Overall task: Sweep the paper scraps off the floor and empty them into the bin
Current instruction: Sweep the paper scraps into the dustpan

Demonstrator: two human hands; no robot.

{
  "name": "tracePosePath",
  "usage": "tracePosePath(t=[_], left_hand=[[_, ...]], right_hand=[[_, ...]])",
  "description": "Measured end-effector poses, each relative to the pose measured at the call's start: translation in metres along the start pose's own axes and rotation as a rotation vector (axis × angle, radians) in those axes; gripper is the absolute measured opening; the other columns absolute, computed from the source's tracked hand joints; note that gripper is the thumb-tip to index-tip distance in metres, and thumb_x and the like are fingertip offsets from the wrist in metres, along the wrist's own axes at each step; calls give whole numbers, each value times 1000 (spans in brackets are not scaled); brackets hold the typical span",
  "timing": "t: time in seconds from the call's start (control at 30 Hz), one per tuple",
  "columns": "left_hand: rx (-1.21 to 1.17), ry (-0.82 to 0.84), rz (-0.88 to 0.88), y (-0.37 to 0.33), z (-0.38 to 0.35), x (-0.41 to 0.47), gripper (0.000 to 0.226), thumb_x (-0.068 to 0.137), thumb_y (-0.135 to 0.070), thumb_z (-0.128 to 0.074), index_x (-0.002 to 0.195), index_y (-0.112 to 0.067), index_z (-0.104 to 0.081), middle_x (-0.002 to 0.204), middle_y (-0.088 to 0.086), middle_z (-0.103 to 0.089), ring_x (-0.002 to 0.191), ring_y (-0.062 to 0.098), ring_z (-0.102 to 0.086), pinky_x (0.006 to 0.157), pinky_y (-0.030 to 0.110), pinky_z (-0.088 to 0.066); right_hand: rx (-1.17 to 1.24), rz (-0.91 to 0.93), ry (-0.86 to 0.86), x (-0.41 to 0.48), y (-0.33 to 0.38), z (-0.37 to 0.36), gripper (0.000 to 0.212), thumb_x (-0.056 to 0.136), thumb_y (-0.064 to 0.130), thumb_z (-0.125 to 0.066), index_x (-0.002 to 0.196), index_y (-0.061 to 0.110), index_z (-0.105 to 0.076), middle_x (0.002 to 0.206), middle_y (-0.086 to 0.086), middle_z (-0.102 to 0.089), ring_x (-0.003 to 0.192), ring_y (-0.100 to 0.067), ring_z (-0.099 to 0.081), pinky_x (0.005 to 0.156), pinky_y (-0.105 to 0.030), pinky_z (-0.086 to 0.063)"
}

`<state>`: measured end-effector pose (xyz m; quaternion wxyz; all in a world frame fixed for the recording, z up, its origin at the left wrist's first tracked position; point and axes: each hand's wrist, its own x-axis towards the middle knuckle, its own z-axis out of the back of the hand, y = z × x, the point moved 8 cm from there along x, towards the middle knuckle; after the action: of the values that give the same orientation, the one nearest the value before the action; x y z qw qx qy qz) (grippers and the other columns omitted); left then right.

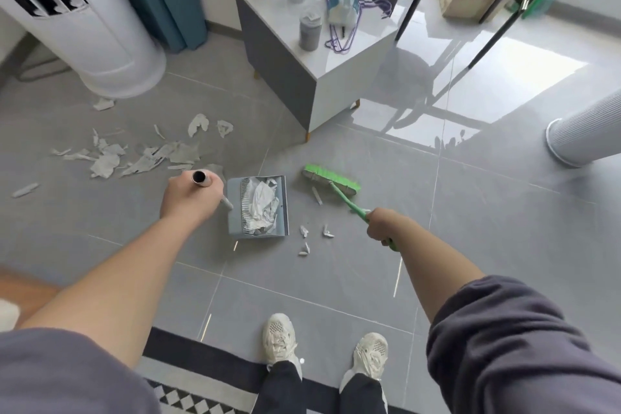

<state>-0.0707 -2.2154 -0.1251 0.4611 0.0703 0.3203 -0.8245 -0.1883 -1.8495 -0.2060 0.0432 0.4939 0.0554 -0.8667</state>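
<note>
Both fists are clamped tight, folks! Our left hand [188,199] wraps its fingers round the top of a grey metal tube handle [201,177], which stands nearly upright, its open end aimed straight at us. Just right of that grip and below it sits the grey plastic dustpan [235,224] on the grey tiled floor [470,212], holding crumpled white paper scraps [263,205]. Our right hand [385,227] is curled round the green plastic broom [332,181]. Its long axis runs from that fist away and leftward, down to the bristled head, which lies just past the pan's far right corner. Between the two grips, small torn bits [304,231] lie beside the pan. Far left of the left grip, a wide scatter of torn paper [144,156] covers the tiles. Both forearms reach forward, bare, with grey sleeves bunched near the elbows.
</note>
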Motion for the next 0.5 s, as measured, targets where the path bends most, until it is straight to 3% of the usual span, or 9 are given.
tracePosePath(t=[0.1,0.27,0.5], left_hand=[[-18,-1,24,9,11,2,28,82,-25,-47,81,-11,-71,83,12,-67,79,34,-62,66,28,-46],[-2,8,27,17,26,4,26,79,-27,-47,78,-16,-70,83,12,-68,79,35,-63,73,33,-53],[11,5,80,40,44,8,33,77,-32,-44,78,-12,-70,84,16,-68,79,36,-63,76,36,-56]], right_hand=[[-56,0,27,-12,-5,-8,48,90,6,-36,138,6,-41,96,-7,-47,53,-17,-52,41,-26,-40],[-98,-9,62,-28,-30,7,45,80,3,-35,119,9,-56,74,-5,-49,51,-19,-48,42,-24,-38],[-171,108,-8,-33,-1,19,55,87,5,-35,139,19,-46,80,0,-48,50,-16,-51,46,-25,-42]])
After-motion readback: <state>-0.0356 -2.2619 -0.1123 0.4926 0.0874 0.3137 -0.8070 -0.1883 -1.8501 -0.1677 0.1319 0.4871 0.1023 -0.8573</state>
